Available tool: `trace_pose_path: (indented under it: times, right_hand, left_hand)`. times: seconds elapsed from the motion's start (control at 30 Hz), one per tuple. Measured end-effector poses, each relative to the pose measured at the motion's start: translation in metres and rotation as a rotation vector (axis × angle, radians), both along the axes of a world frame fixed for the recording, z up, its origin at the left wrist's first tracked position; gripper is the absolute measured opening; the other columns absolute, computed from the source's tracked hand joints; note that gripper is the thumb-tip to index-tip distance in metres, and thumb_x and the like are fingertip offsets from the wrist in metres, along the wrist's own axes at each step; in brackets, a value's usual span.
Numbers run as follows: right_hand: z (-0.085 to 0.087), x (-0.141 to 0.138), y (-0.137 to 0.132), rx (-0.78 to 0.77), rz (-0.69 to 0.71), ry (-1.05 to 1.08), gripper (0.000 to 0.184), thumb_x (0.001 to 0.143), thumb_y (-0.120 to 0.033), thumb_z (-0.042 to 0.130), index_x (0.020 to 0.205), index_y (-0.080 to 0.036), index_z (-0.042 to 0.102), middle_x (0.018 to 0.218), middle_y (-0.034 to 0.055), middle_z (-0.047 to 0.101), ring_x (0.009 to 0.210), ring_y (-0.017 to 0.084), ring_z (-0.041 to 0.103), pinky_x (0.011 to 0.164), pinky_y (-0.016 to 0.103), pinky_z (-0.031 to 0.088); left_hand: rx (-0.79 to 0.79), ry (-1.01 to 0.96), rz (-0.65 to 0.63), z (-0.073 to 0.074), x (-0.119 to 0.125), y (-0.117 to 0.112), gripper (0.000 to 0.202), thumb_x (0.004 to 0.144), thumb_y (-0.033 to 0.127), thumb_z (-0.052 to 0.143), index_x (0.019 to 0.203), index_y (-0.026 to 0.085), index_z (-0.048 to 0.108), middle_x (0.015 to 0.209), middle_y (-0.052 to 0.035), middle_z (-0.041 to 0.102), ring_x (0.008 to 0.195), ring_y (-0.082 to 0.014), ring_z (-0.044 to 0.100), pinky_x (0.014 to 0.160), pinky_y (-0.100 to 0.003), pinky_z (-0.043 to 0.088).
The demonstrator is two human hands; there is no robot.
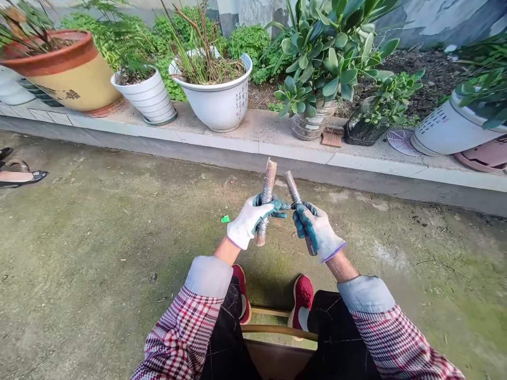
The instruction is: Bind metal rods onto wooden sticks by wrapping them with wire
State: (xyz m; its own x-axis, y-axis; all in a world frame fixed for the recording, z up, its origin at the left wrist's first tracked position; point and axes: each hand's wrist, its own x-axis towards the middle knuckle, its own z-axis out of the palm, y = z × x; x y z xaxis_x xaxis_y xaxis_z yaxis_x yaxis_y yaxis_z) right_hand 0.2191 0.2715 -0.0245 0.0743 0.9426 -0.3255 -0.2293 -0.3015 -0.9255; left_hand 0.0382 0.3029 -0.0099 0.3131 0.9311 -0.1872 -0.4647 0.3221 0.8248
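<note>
My left hand [257,214], in a white glove with a dark green coated palm, is closed around a wooden stick wound with silvery wire [268,192]. That stick stands nearly upright, its bare ends showing above and below the glove. A second wire-wound stick [292,187] leans to the left in my right hand [315,227], gloved the same way and wrapped round its middle. The fingertips of both hands come close together between the two sticks; whether a strand of wire links them is too fine to tell.
Ahead runs a low tiled ledge [237,138] with several potted plants, among them a white pot [216,103] and a leafy jade plant [328,58]. A green scrap [225,218] lies on the concrete ground [99,237]. Another person's shoe [34,178] shows at far left.
</note>
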Motion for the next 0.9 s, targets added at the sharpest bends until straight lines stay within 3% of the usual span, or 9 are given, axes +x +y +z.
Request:
trace_pose_path:
  times: [0.3, 0.47, 0.67, 0.9]
  right_hand:
    - [0.011, 0.006, -0.008, -0.070, 0.120, 0.425, 0.033, 0.078, -0.043, 0.080, 0.094, -0.016, 0.068, 0.066, -0.0060, 0.051, 0.043, 0.003, 0.035, 0.031, 0.015, 0.029]
    - [0.020, 0.011, -0.011, -0.076, 0.163, 0.581, 0.037, 0.082, -0.036, 0.075, 0.113, -0.016, 0.069, 0.069, -0.0054, 0.050, 0.046, 0.005, 0.034, 0.032, 0.016, 0.031]
    - [0.023, 0.014, -0.014, 0.035, 0.075, 0.430, 0.038, 0.081, -0.032, 0.076, 0.116, -0.019, 0.067, 0.076, -0.0040, 0.055, 0.049, 0.006, 0.040, 0.034, 0.018, 0.034]
    - [0.031, 0.010, -0.014, 0.094, 0.049, 0.058, 0.025, 0.082, -0.039, 0.076, 0.082, -0.020, 0.060, 0.056, -0.0064, 0.052, 0.041, 0.007, 0.045, 0.036, 0.020, 0.036]
  left_hand:
    - [-0.035, 0.040, -0.005, -0.005, 0.008, 0.000, 0.033, 0.062, 0.028, 0.082, 0.084, 0.014, 0.062, 0.079, -0.0070, 0.074, 0.076, -0.0241, 0.073, 0.078, -0.044, 0.062]
    - [-0.026, 0.122, -0.065, -0.006, 0.016, -0.002, 0.030, 0.062, 0.026, 0.081, 0.082, 0.013, 0.064, 0.076, -0.0064, 0.074, 0.074, -0.0233, 0.073, 0.078, -0.043, 0.062]
    - [-0.022, 0.100, -0.115, 0.009, 0.020, -0.013, 0.026, 0.065, 0.026, 0.077, 0.082, 0.013, 0.063, 0.076, -0.0074, 0.073, 0.071, -0.0232, 0.073, 0.073, -0.041, 0.063]
    - [0.013, 0.110, -0.114, 0.032, 0.015, -0.033, 0.019, 0.070, 0.022, 0.073, 0.083, 0.013, 0.063, 0.080, -0.0097, 0.076, 0.074, -0.0238, 0.074, 0.073, -0.039, 0.062]
